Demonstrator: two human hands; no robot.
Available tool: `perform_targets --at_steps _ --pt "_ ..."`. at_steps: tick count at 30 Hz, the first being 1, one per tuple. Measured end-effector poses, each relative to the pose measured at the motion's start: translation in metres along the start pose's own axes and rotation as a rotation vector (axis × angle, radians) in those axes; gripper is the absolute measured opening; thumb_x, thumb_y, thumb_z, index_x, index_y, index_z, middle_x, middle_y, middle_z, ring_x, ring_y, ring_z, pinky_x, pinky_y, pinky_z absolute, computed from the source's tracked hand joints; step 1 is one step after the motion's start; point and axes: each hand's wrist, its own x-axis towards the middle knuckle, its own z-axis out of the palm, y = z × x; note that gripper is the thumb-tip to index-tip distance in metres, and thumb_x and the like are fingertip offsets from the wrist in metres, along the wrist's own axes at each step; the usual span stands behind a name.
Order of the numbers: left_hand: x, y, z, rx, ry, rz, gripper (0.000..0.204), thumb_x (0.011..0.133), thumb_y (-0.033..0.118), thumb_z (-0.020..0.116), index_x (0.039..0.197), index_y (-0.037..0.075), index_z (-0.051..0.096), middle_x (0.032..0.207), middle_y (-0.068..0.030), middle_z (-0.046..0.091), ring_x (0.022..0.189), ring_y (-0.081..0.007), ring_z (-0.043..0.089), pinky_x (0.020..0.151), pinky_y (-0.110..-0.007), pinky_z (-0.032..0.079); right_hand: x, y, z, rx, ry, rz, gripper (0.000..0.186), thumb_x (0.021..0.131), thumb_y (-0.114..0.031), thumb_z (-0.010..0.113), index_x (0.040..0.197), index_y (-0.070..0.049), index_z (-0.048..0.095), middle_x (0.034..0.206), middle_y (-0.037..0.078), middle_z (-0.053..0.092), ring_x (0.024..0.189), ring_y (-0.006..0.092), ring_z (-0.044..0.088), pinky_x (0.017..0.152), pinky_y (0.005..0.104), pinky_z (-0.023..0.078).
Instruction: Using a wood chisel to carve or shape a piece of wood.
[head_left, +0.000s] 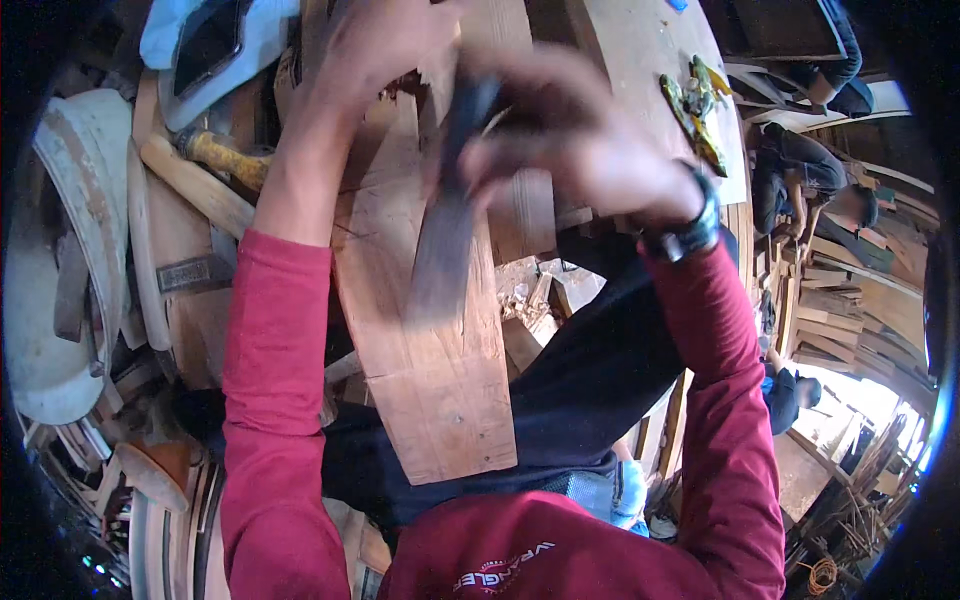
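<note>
Gripping one chisel [445, 240], one plank [430, 350]

Both red-sleeved arms reach forward; the left hand [385, 40] presses flat, the right hand [580, 130] is curled tight, motion-blurred.

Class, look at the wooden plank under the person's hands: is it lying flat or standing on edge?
Lying flat: the wooden plank shows its broad face to the camera, with the blurred dark tool across it.
</note>
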Motion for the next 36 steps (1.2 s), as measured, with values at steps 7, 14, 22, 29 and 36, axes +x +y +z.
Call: perform_targets --at_steps 7,14,22,29,36 --pt "0.005 -0.006 -0.002 -0.058 0.004 0.083 0.020 0.090 0.015 0.062 0.098 -0.002 0.069 0.102 -0.0193 0.069 0.101 -0.0362 0.065 0.091 -0.043 0.050 0.005 -0.006 -0.022 -0.138 0.102 -0.074 0.038 0.092 -0.003 0.067 0.128 0.001 0.057 0.104 0.012 0.068 0.091 0.0203 0.071 0.077 0.0338 0.061" --pt "-0.003 0.016 -0.008 -0.015 -0.052 -0.160 0.018 0.090 0.016 0.063 0.095 0.000 0.070 0.105 -0.0185 0.070 0.101 -0.0360 0.066 0.090 -0.043 0.050 0.005 0.013 0.020 -0.314 -0.233 -0.176 0.039 0.087 -0.002 0.069 0.124 0.001 0.060 0.101 0.013 0.070 0.084 0.0213 0.071 0.071 0.0335 0.060" --pt "0.000 0.006 -0.003 -0.065 -0.001 0.040 0.021 0.091 0.017 0.062 0.098 -0.002 0.070 0.103 -0.0183 0.070 0.101 -0.0360 0.066 0.090 -0.043 0.051 0.004 0.014 0.006 -0.173 -0.086 0.039 0.039 0.087 0.004 0.067 0.125 0.003 0.059 0.088 0.010 0.070 0.083 0.0182 0.072 0.070 0.0318 0.060" --pt "0.000 0.006 -0.008 -0.091 -0.018 0.051 0.020 0.092 0.016 0.062 0.097 -0.002 0.069 0.103 -0.0186 0.070 0.100 -0.0356 0.067 0.089 -0.042 0.051 0.004 0.000 -0.013 -0.155 0.187 -0.127 0.028 0.089 -0.002 0.069 0.116 0.004 0.062 0.091 0.010 0.070 0.077 0.0197 0.072 0.072 0.0313 0.060" --pt "-0.003 0.003 -0.006 -0.046 -0.007 -0.004 0.020 0.092 0.015 0.061 0.097 -0.002 0.069 0.103 -0.0198 0.069 0.100 -0.0379 0.065 0.089 -0.043 0.050 -0.003 -0.010 0.003 -0.155 0.100 0.022 0.039 0.087 -0.002 0.072 0.122 0.007 0.060 0.091 0.013 0.070 0.072 0.0206 0.071 0.068 0.0308 0.058"
